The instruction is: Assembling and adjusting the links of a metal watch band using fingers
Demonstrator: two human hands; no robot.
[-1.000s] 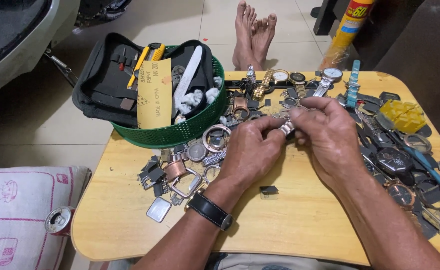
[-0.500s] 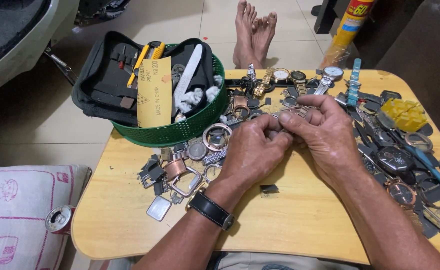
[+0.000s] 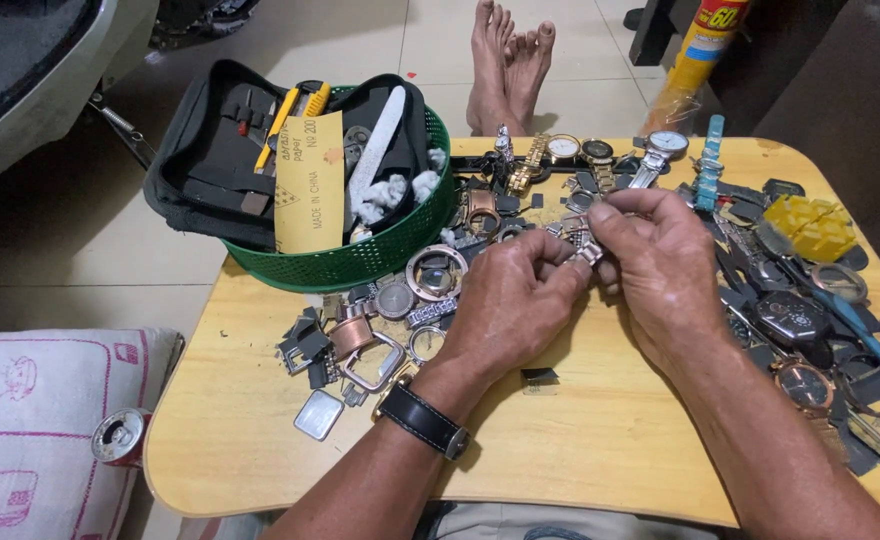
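Low wooden table (image 3: 600,440), tiled floor beyond, littered with watch cases and straps. Left hand (image 3: 508,300) and right hand (image 3: 660,265) both pinch a small metal bracelet piece (image 3: 585,248), raised just above mid-table. Risk, my judgement: piece slips and vanishes among the loose parts (image 3: 380,330), since only fingertips grip it. Piece looks silvery, linked, mostly hidden by fingers.

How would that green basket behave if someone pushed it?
The green basket would probably tip or drop rather than slide: it overhangs the wooden table edge. The black tool pouch hanging out its far side likely makes it top-heavy.
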